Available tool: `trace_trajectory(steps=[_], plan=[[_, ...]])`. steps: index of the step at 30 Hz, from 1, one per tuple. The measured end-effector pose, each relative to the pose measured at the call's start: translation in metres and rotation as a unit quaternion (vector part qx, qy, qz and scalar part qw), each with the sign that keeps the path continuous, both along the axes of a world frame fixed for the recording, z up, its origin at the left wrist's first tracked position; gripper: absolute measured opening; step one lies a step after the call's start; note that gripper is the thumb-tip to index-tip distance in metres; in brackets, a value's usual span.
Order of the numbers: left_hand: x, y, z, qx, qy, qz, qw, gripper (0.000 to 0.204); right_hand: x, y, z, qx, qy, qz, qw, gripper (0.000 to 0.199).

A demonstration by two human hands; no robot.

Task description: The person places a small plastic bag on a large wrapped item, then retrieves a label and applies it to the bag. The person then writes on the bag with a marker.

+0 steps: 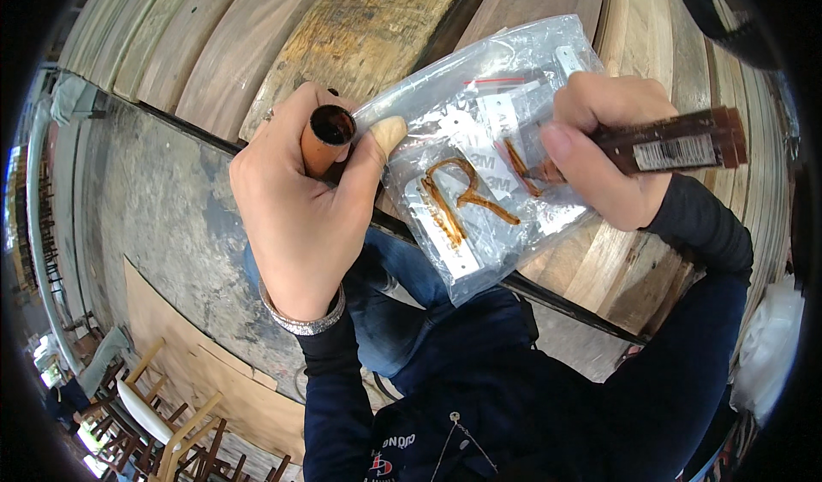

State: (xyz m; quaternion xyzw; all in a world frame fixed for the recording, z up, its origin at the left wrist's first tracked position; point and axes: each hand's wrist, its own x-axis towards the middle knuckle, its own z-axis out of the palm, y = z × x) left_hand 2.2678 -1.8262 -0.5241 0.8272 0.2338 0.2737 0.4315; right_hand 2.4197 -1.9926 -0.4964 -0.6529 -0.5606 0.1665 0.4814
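Note:
My right hand (604, 144) is closed round a thick dark brown marker (719, 139) with a white barcode label. The marker's tip points down at a clear plastic zip bag (458, 281), beside a fresh brown stroke. Larger brown marker strokes (467, 178) lie further left on the bag. White, partly printed pieces with small holes show through the plastic. My left hand (295, 204) wraps round a brown cylindrical cap (321, 152), its dark hollow end facing up. A yellowish cover (392, 133) sits on my left thumb, which touches the bag's left edge.
Wooden planks (231, 41) lie beneath and beyond the bag, one stained yellow and black. A concrete floor (184, 199) and a brown flat sheet (214, 349) are at left. Wooden chair frames (175, 435) stand lower left; white plastic wrapping (771, 349) hangs at right.

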Motion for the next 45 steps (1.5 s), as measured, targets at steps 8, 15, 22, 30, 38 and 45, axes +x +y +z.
trace_trajectory(steps=[8,15,22,30,38,45], plan=[[0.000,-0.001,-0.002,0.016,0.009,0.005,1.000,0.026,0.004,-0.014,-0.003,-0.005,-0.033,-0.045,0.998,0.028],[-0.002,-0.004,0.001,0.013,0.031,0.005,0.999,0.033,0.010,-0.012,0.000,0.007,0.041,-0.087,0.995,0.022],[0.002,0.001,-0.005,0.033,0.006,0.001,0.999,0.023,0.013,-0.015,-0.010,0.020,0.035,-0.090,0.995,0.027],[0.002,0.002,-0.006,0.033,0.003,-0.004,0.999,0.021,0.012,-0.030,-0.008,0.016,-0.039,-0.071,0.997,0.030],[0.002,-0.002,-0.003,0.043,-0.002,-0.020,0.999,0.024,0.015,-0.039,0.000,0.111,0.066,-0.199,0.972,0.025],[0.000,-0.002,-0.004,0.023,-0.004,-0.025,0.999,0.025,0.022,-0.038,-0.003,0.055,0.119,-0.203,0.970,0.026]])
